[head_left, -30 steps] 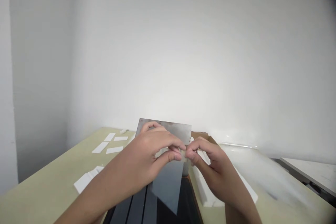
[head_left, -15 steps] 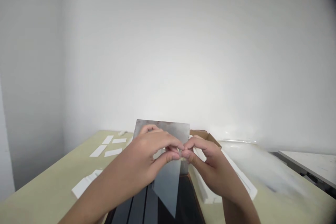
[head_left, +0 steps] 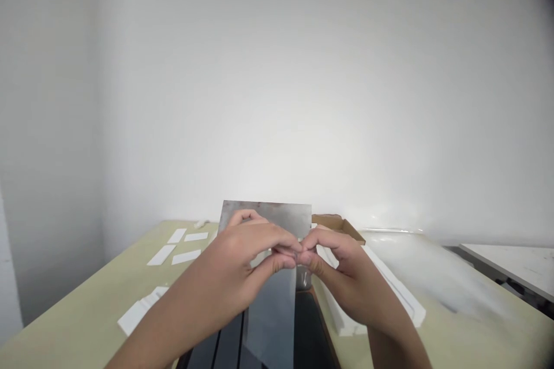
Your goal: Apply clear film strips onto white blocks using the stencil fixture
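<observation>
I hold a grey metal plate upright over the table. My left hand is closed on it, fingers over its face and thumb pinching near its right edge. My right hand is closed too, its fingertips pinching at the same spot and touching the left fingertips. What they pinch is too small to name. A thin grey sheet hangs below the hands, down to the frame's bottom edge. Whether it is a film coming off the plate I cannot tell.
A dark slatted surface lies under the hands. Several white strips and a white stack lie at the left. A brown cardboard box and long white foam pieces are at the right. Another tabletop shows at the far right.
The hanging grey sheet has swung from a slant to nearly straight down. Both hands stay pinched together and have sunk slightly. The view has shifted a little.
</observation>
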`<state>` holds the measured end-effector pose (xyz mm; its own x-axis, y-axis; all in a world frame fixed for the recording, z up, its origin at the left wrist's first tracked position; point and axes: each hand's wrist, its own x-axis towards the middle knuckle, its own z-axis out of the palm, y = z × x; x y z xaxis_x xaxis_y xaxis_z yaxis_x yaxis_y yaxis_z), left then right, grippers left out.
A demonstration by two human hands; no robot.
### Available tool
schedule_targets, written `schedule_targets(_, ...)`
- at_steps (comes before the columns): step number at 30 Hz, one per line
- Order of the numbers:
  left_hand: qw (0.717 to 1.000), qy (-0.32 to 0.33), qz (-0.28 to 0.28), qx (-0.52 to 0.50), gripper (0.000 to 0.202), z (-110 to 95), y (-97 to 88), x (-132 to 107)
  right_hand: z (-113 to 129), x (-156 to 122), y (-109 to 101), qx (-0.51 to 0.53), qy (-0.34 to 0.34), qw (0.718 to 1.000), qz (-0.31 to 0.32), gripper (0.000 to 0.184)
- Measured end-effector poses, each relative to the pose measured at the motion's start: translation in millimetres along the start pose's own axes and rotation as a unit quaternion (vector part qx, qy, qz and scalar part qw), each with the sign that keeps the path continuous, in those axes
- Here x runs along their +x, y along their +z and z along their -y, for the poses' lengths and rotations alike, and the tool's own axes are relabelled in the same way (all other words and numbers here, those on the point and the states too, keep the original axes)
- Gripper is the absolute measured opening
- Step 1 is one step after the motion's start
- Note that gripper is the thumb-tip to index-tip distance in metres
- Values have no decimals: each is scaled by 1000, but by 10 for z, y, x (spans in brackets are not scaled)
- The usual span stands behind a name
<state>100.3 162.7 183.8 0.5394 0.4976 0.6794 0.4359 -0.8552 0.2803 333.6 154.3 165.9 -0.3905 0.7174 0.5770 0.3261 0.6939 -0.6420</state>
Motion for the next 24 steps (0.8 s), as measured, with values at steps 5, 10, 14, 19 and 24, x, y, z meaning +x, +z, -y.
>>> schedule_targets(5,1000,17,0,-2,18,-12,8,-3,0,7,-11,-19,-3,1000,-2,23)
schedule_targets(10,999,40,2,-16,20,3,3,2,7,15,-21,-1,7,1000,3,25)
schedule_targets(14,998,59,-5,-23,22,-5,-7,13,19,22,-24,25,14,1000,4,23)
schedule_targets(19,997,69,3,-36,25,-47,-27,12,24,13,-41,77,23,997,20,26)
schedule_targets(24,996,71,9,-47,28,-72,-40,-9,27,10,-63,103,26,994,29,28)
